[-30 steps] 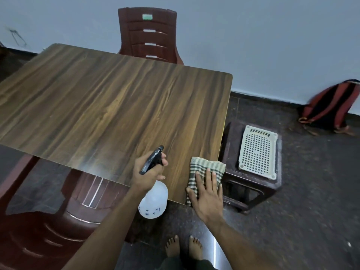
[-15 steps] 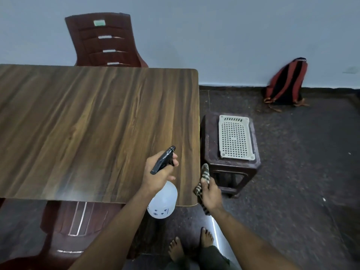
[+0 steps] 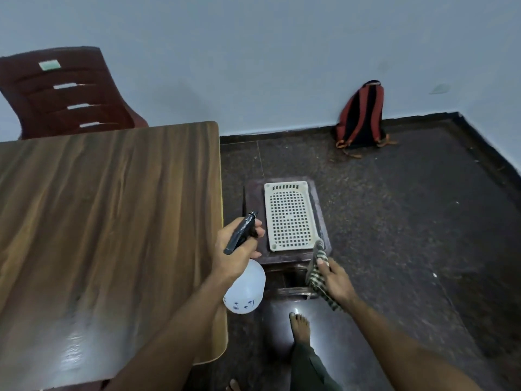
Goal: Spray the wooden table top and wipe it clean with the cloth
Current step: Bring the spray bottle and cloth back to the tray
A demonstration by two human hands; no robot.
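The wooden table top [image 3: 107,227] fills the left of the view, with a shiny patch near its front edge. My left hand [image 3: 235,251] grips the neck of a white spray bottle [image 3: 246,292] with a black trigger head, held just off the table's right edge. My right hand [image 3: 334,279] holds the green checked cloth [image 3: 317,273], which hangs folded in the air over the front of a dark stool [image 3: 284,261], off the table.
A white perforated plastic tray [image 3: 289,215] lies on the stool right of the table. A dark red chair [image 3: 64,94] stands behind the table. A red and black backpack [image 3: 362,117] leans on the wall. My bare foot [image 3: 300,327] stands on the dark floor below.
My right hand lifted the cloth off the table's front corner and carried it right, over the stool. My left hand moved the bottle past the table's right edge. My view turned right.
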